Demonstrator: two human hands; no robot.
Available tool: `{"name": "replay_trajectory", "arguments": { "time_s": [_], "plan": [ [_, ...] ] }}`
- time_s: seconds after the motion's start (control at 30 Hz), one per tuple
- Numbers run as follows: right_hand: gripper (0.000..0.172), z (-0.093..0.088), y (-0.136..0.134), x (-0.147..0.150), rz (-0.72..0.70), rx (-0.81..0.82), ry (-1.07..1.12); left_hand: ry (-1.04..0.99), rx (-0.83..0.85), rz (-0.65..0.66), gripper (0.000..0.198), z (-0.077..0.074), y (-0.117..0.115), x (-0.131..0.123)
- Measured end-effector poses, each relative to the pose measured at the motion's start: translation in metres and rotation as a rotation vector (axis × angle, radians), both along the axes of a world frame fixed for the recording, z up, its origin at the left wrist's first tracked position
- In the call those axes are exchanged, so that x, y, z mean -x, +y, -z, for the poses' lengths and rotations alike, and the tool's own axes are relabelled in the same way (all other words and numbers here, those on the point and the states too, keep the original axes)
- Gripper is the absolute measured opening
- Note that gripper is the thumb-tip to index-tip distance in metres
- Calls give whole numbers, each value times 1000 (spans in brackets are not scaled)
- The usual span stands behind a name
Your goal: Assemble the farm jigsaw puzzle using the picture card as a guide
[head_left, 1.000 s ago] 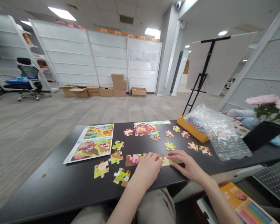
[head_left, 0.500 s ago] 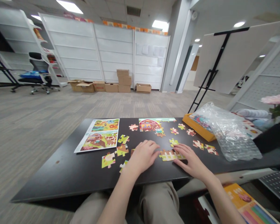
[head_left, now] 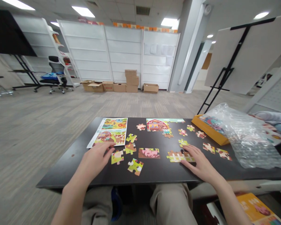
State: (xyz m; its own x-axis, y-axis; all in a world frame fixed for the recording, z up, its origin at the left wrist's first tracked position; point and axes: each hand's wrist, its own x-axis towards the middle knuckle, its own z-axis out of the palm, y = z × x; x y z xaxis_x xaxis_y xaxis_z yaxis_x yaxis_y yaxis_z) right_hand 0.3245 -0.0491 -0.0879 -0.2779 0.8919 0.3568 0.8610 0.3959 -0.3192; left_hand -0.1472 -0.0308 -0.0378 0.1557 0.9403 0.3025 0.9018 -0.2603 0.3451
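Note:
My left hand (head_left: 95, 157) hovers over or rests on the lower edge of the printed picture sheet (head_left: 115, 124), fingers stretched and thumb apart, with nothing visible in it. Just right of it lie loose puzzle pieces, among them a green-and-white one (head_left: 117, 157) and a brown-green one (head_left: 130, 148). My right hand (head_left: 199, 161) lies with spread fingers on the right end of the joined fence pieces (head_left: 175, 156). Its fingertips reach a small green puzzle piece (head_left: 182, 142). Between my hands is the joined pig section (head_left: 150, 153), with a sheep piece (head_left: 135, 166) below it.
The joined barn section (head_left: 155, 125) sits at the table's far edge. Several loose pieces, including a cow-patterned piece (head_left: 209, 147), lie to the right. Beyond them are a yellow box (head_left: 209, 132) and bubble wrap (head_left: 250, 143). An easel (head_left: 221, 82) stands behind the table.
My left hand has moved left from the middle of the table to the picture sheet, uncovering the pig section and the sheep piece. My right hand stays at the fence pieces. The view has turned left.

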Motion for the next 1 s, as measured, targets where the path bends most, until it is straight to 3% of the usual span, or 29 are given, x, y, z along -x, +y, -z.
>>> {"name": "replay_trajectory", "arguments": {
  "time_s": [0.13, 0.27, 0.4, 0.6, 0.73, 0.83, 1.0],
  "plan": [
    [48, -3, 0, 1, -4, -9, 31, 24, 96, -30, 33, 3, -7, 16],
    [45, -5, -1, 1, -5, -5, 59, 36, 204, 60, 36, 13, -11, 15],
    [42, -5, -2, 2, -16, -12, 66, 59, 258, 55, 37, 20, -13, 14],
    [39, -5, -4, 3, -28, -21, 62, 25, 244, 80, 42, 14, -14, 12],
    [38, -5, -5, 3, -25, -33, 71, 48, 276, 82, 34, 8, -14, 9],
    [38, -4, -5, 3, -23, -39, 83, 98, 235, 65, 32, 2, -14, 12],
    [38, -3, -4, 1, -28, -47, 97, 39, -5, 47, 36, -6, -12, 0]
  ]
}}
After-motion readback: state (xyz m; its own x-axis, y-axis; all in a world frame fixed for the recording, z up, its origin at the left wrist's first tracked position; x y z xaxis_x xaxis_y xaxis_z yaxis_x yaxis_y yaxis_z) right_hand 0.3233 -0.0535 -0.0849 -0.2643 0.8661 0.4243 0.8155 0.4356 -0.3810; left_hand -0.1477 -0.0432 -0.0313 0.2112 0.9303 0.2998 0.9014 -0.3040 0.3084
